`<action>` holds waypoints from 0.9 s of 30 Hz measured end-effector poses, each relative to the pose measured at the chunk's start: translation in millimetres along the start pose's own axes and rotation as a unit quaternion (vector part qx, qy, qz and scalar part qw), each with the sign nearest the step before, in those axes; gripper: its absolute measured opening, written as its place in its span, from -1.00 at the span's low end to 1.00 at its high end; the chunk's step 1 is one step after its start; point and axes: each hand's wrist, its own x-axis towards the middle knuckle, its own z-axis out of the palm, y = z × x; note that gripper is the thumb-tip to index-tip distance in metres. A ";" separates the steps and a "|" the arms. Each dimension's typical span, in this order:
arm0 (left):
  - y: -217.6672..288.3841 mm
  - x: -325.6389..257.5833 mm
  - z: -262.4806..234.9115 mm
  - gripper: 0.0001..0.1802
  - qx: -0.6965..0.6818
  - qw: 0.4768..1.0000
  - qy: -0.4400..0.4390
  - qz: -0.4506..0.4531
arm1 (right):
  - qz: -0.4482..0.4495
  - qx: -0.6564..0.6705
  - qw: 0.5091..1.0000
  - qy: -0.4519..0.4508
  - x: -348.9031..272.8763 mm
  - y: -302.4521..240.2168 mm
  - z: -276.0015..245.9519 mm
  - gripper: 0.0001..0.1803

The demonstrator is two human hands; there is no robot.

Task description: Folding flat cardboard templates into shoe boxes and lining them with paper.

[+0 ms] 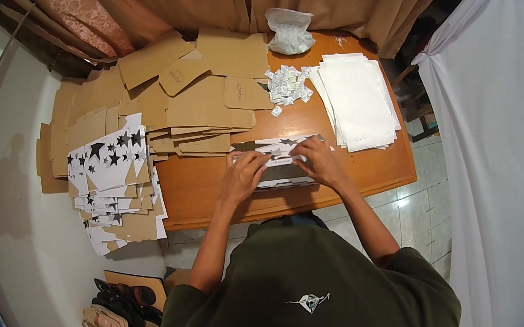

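Star-printed box (278,161) lies half-formed at the near middle of the wooden desk (199,191), mid-fold by my reading. The left hand (241,174) and right hand (318,159) both press closed fingers on its top flap; next, tucking that flap calls for even pressure.

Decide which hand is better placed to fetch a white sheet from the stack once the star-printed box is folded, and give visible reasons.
Probably the right hand. It rests on the right end of the star-printed box, beside the stack of white sheets. The left hand would have to cross over.
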 end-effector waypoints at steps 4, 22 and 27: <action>0.0 -23.5 21.0 -0.74 -0.017 0.999 0.031 0.017 | -0.010 -0.028 1.000 -0.011 -23.6 -2.6 18.6 -0.76; -18.3 -60.0 76.9 -0.64 0.066 0.997 0.036 0.028 | -0.058 -0.078 0.994 0.058 -74.0 16.2 89.2 -0.67; -21.0 -65.5 80.5 -0.63 0.050 0.998 0.036 0.033 | -0.059 -0.078 0.993 0.063 -80.3 19.1 97.6 -0.68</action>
